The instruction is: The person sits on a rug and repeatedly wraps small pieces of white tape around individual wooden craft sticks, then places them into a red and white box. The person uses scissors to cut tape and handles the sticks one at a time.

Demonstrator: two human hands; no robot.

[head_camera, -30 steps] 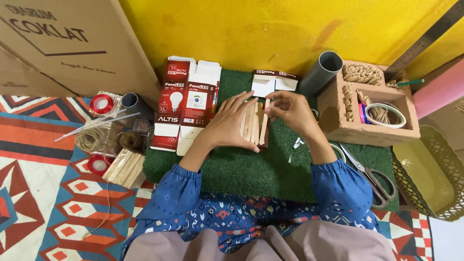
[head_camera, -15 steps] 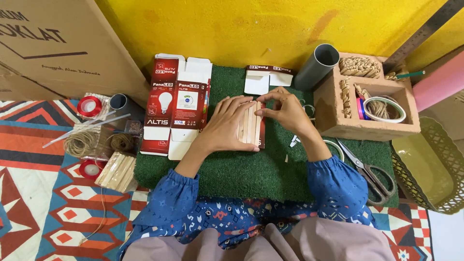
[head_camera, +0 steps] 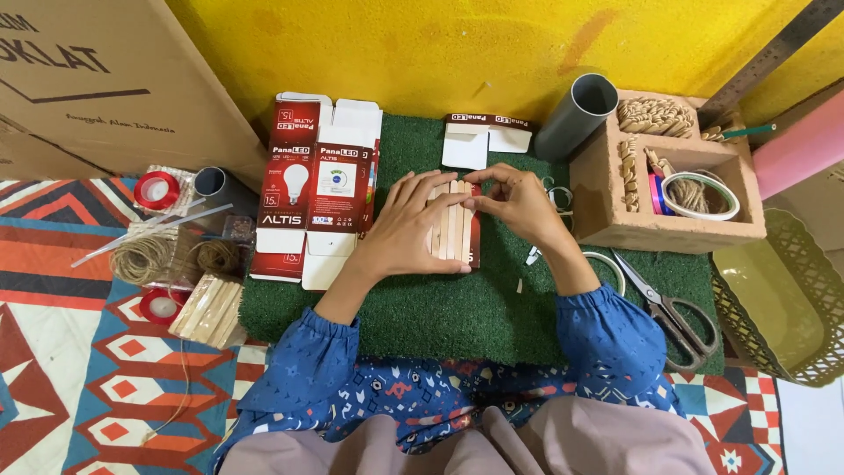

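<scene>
Head view: a row of pale flat wooden craft sticks (head_camera: 450,224) is being laid side by side on a red flattened carton piece, on a green artificial-grass mat (head_camera: 440,308). The left hand (head_camera: 413,230) is pressed flat on them, fingers spread; the right hand (head_camera: 519,204) pinches the top of one stick. About four sticks are counted. Careful alignment seems called for next. Two red tape rolls (head_camera: 156,189) and one pair of scissors (head_camera: 673,312) lie aside.

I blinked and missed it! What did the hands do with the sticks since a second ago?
Little changed. The right hand slid up to pinch the top of the wooden sticks. The left hand still presses them flat on the green mat; scissors stayed put.
</scene>
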